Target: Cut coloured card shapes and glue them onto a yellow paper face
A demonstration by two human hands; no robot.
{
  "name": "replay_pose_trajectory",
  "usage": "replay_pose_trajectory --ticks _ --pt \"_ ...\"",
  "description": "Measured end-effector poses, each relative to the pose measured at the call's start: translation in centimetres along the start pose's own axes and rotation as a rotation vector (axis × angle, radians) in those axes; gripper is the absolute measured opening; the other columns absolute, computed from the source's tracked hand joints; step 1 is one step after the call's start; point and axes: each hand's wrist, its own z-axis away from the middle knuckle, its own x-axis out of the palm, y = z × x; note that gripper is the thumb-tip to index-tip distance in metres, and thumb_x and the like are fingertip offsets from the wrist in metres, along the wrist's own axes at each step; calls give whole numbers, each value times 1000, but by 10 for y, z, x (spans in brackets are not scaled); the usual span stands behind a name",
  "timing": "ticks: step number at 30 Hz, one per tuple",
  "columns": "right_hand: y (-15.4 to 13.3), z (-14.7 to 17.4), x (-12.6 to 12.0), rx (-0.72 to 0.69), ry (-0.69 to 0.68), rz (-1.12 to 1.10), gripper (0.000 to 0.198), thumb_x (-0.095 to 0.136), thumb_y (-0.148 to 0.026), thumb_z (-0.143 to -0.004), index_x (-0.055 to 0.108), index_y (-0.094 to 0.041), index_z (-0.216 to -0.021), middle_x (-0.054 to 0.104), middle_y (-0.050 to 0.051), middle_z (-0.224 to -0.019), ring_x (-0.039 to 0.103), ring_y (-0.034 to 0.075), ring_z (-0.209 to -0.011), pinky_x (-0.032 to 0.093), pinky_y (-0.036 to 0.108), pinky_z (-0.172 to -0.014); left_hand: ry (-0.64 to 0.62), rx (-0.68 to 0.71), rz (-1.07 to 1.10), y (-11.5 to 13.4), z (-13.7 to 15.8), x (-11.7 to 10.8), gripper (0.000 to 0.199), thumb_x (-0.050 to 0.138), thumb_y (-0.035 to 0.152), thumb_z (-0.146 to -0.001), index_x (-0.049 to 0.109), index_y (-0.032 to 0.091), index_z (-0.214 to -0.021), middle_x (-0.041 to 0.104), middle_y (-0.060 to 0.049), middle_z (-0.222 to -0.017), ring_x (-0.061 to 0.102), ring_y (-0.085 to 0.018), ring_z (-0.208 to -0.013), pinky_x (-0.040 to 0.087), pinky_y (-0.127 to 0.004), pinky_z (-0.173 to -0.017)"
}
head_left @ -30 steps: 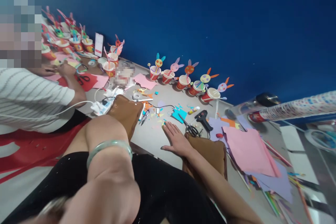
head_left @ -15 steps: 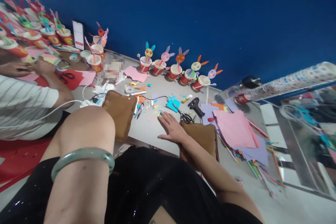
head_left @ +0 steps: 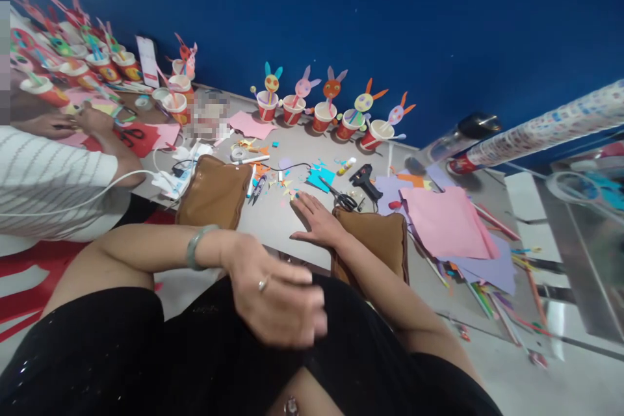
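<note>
Black scissors (head_left: 336, 192) lie just beyond the right hand (head_left: 318, 221), blades over blue paper (head_left: 325, 174). Right hand: flat on table (head_left: 273, 224), thumb spread. Left hand (head_left: 275, 292): blurred over lap (head_left: 209, 344), fingers loosely bent; palm hidden, grip cannot be told.

The right hand (head_left: 319, 222) is lying on the counter (head_left: 267, 226) with fingers spread, near black-handled scissors (head_left: 338, 194) and a black glue gun (head_left: 365, 182). The left hand (head_left: 273, 296) – blurred, wearing a ring (head_left: 262, 285) – is hovering before black clothing (head_left: 219, 351). Five rabbit-topped cups (head_left: 324, 119) are standing along the blue wall (head_left: 312, 13).
</note>
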Motion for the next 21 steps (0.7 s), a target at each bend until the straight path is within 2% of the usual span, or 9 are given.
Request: replay_pose_trajectory --ticks 2,3,4,5,8,10,14,18,21 --pt "1 1 1 8 31 -68 111 57 -78 -84 16 -16 -165 20 24 -170 20 38 -159 24 61 -127 -3 199 61 -23 3 -1 19 57 47 -96 72 41 -106 78 5 -105 73 -13 -87 63 -28 -82" --pt "2 1 2 18 44 -103 112 57 -77 -84 11 -17 -166 19 23 -171 19 37 -159 25 60 -127 56 268 8 -33 6 1 19 55 33 -98 72 34 -106 78 0 -102 73 -13 -84 62 -28 -80" --pt "3 1 2 33 53 -135 113 57 -77 -85 6 -19 -166 18 22 -171 19 36 -159 25 60 -127 113 239 -75 -40 9 5 20 53 24 -98 71 27 -107 78 -3 -100 73 -15 -85 61 -30 -80" --pt "4 1 3 50 59 -165 114 57 -77 -85 2 -19 -166 17 21 -171 18 36 -159 26 59 -127 129 136 -151 -46 12 11 22 50 21 -99 71 22 -107 77 -6 -98 73 -17 -86 60 -32 -79" --pt "6 0 4 84 67 -226 115 56 -77 -85 -2 -19 -166 16 21 -172 18 36 -160 26 59 -127 15 -242 -256 -56 15 38 27 47 22 -100 70 13 -110 74 -14 -108 71 -23 -99 57 -40 -88" --pt "7 0 4 71 79 -245 115 57 -76 -85 -4 -20 -166 16 21 -172 18 36 -159 25 60 -127 -39 -392 -285 -59 13 57 33 47 24 -100 67 11 -121 71 -16 -120 65 -28 -115 52 -45 -97" --pt "6 0 4 22 99 -236 116 59 -75 -84 -4 -21 -166 16 21 -172 19 37 -159 26 62 -126 -143 -492 -300 -63 5 81 49 45 35 -101 54 9 -142 56 -17 -148 45 -33 -141 38 -50 -114" --pt "3 0 2 53 72 -241 117 58 -76 -84 -3 -20 -166 16 22 -171 17 36 -160 25 61 -127 -242 -542 -244 -62 1 92 57 46 42 -101 47 8 -147 55 -18 -148 42 -33 -143 34 -50 -114" --pt "4 -1 1 97 64 -295 118 58 -80 -81 -1 -23 -166 15 19 -172 15 35 -160 22 60 -128 -271 -565 -215 -59 2 98 59 43 46 -103 48 7 -146 54 -19 -149 43 -35 -142 33 -52 -114"
